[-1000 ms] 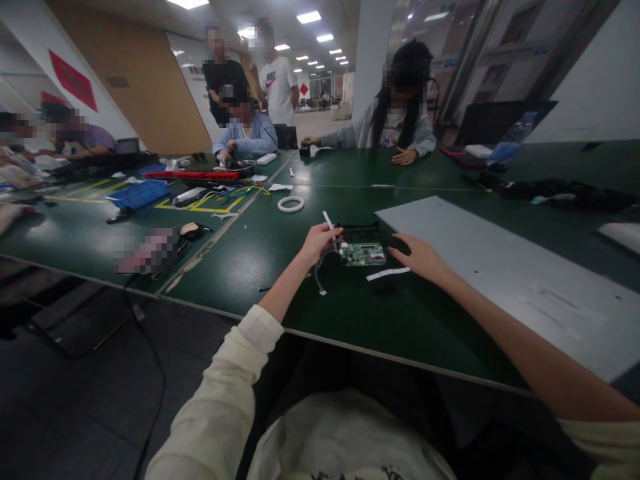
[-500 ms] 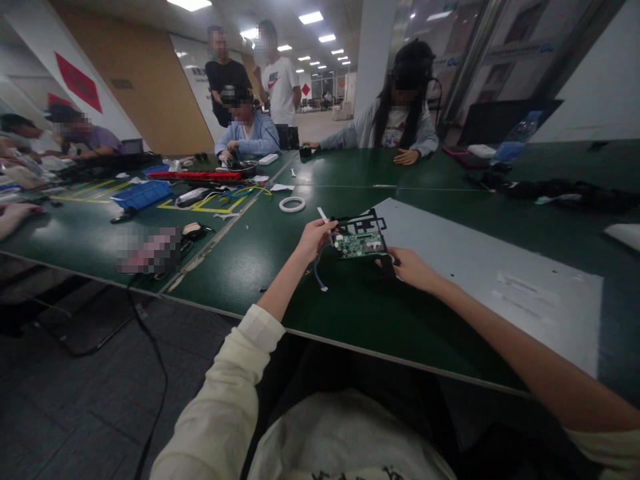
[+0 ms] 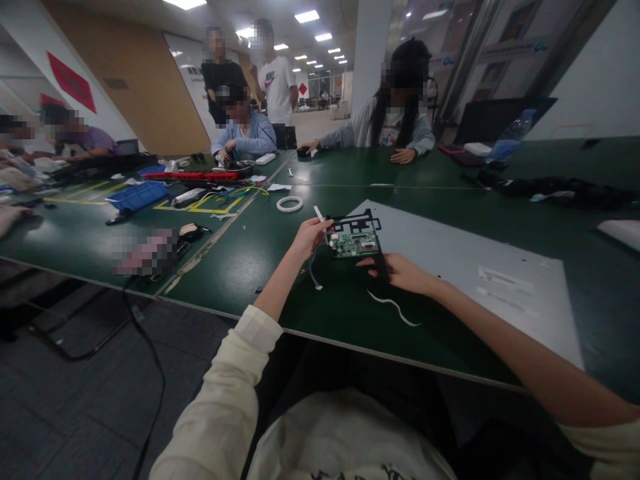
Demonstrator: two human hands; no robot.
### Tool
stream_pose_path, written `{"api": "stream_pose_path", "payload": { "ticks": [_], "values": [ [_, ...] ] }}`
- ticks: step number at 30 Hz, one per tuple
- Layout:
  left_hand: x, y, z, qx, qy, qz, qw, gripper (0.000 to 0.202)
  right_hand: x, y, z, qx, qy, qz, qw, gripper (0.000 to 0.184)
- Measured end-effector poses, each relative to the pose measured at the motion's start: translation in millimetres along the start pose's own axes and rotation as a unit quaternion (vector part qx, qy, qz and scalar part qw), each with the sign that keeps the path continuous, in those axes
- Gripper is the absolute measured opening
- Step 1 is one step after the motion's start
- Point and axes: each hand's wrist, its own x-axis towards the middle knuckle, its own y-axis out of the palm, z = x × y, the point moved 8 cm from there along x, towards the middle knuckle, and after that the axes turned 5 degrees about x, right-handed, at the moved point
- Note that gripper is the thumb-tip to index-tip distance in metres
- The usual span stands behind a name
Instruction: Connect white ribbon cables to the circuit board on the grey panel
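Note:
A green circuit board [image 3: 356,245] sits in a black openwork frame [image 3: 371,223] above the table's near edge. My left hand [image 3: 311,238] is closed on its left end, and a short white strip [image 3: 319,214] sticks up by the fingertips. From that end a grey cable [image 3: 312,270] hangs down. At the lower right, my right hand [image 3: 403,272] grips a black part [image 3: 383,268] of the frame between thumb and fingers, one finger reaching out to the left. Below this hand lies a thin, wavy white strip [image 3: 395,307].
A large grey panel [image 3: 465,267] lies on the green table to the right. Beyond my left hand are a white ring [image 3: 289,204], a blue tray [image 3: 137,197] and wires. People sit across the table. A water bottle [image 3: 513,137] stands at the far right.
A wavy white strip now shows below my right hand, where none was visible. My right hand has shifted slightly left, its finger reaching further out. The grey panel's right end appears further left.

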Motion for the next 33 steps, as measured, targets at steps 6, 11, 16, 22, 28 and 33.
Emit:
{"api": "stream_pose_path", "payload": {
  "ticks": [6, 11, 16, 22, 28, 33],
  "values": [
    [0.7, -3.2, -2.2, 0.010, -0.002, -0.004, 1.000, 0.014, 0.2, 7.3, 8.8, 0.022, -0.034, 0.025, 0.999, 0.035],
    [1.0, -5.6, -7.4, 0.015, -0.006, -0.004, 1.000, 0.013, -2.1, 18.5, 23.0, 0.040, -0.074, 0.043, 0.996, 0.034],
    [0.1, -4.0, -8.6, 0.015, -0.015, -0.001, 1.000, 0.012, -3.6, 31.0, 37.5, 0.057, -0.089, 0.065, 0.992, 0.033],
    [-2.1, -0.2, -11.3, 0.024, -0.019, 0.016, 0.999, 0.009, -5.7, 41.5, 47.3, 0.063, -0.112, 0.093, 0.987, 0.036],
    [-4.5, -1.4, -14.2, 0.014, -0.018, 0.009, 1.000, 0.010, 0.6, 23.7, 42.3, 0.021, -0.075, 0.065, 0.995, 0.040],
    [-4.9, -1.7, -14.5, 0.008, -0.019, 0.008, 1.000, 0.009, -6.5, -35.5, -12.7, -0.161, 0.111, -0.038, 0.980, 0.045]
  ]
}}
